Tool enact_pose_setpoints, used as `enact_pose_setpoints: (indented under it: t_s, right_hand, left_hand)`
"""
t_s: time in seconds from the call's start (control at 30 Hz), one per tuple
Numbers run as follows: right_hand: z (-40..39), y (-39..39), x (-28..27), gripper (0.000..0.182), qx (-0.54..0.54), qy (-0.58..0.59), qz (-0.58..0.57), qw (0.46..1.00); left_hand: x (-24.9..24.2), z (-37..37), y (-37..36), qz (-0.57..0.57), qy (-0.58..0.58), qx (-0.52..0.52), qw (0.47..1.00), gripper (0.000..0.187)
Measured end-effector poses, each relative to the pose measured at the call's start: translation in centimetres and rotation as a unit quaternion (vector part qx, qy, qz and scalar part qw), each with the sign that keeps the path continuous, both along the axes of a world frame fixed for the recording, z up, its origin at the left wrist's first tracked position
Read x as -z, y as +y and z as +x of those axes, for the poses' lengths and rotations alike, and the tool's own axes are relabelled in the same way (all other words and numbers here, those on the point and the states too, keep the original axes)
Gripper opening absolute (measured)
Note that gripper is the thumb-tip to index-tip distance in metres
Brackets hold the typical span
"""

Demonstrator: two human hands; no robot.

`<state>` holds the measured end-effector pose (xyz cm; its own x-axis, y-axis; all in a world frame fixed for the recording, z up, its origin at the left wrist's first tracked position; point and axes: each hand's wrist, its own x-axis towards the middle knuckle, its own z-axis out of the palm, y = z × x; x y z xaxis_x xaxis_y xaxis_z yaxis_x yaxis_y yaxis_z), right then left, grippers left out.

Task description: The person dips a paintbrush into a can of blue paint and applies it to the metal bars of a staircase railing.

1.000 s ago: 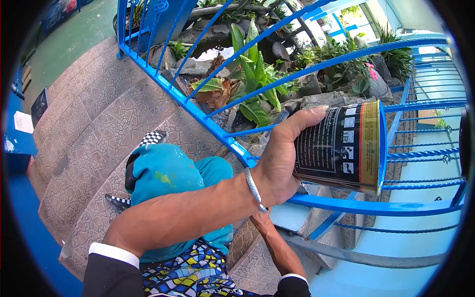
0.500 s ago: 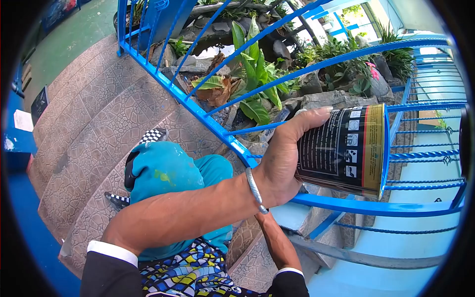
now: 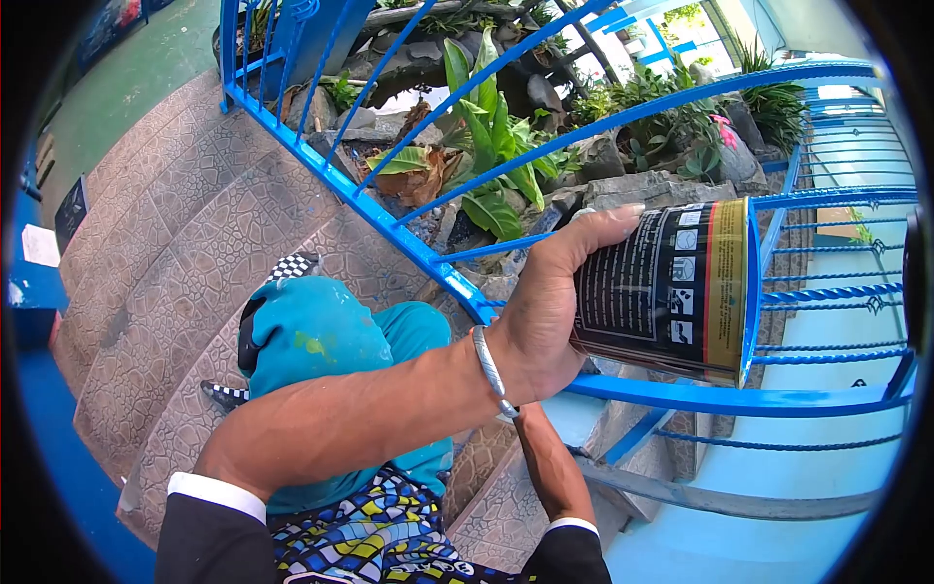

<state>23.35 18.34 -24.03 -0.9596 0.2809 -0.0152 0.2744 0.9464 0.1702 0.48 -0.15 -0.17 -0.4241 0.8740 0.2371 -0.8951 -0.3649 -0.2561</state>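
Observation:
My left hand is wrapped round a black and gold paint can, its thumb along the upper side. The can lies tipped on its side in the air, with its blue-edged rim toward the right, in front of the blue railing. A silver bracelet circles my left wrist. Only the forearm of my right arm shows, rising from the bottom. My right hand is hidden behind the left wrist and hand, so its fingers cannot be seen.
Curved stone-patterned steps descend at the left, beside my bent knee. The blue railing has twisted bars. Behind it are rocks and leafy plants. A light blue wall stands at the right.
The view has shifted slightly, and the can and my left hand appear a little further left. The can's tilt has changed slightly. My left hand keeps its hold.

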Motion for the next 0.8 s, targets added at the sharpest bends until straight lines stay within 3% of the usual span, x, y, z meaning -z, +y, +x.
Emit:
enact_pose_setpoints:
  t_s: [0.33,0.6,0.8]
  right_hand:
    - [-3.5,-0.5,-5.7,0.027,-0.039,-0.034,0.020,0.998]
    - [-4.9,-1.3,-14.3,0.028,-0.051,-0.072,0.080,0.993]
    - [-4.8,-2.5,-20.1,0.028,-0.041,-0.079,0.150,0.985]
  left_hand:
    - [0.1,0.0,-0.1,-0.003,-0.022,0.006,1.000,0.036]
    - [0.3,0.1,0.0,0.017,-0.020,0.021,0.999,0.035]
    - [-0.8,0.2,-0.3,-0.039,-0.003,-0.004,0.999,0.028]
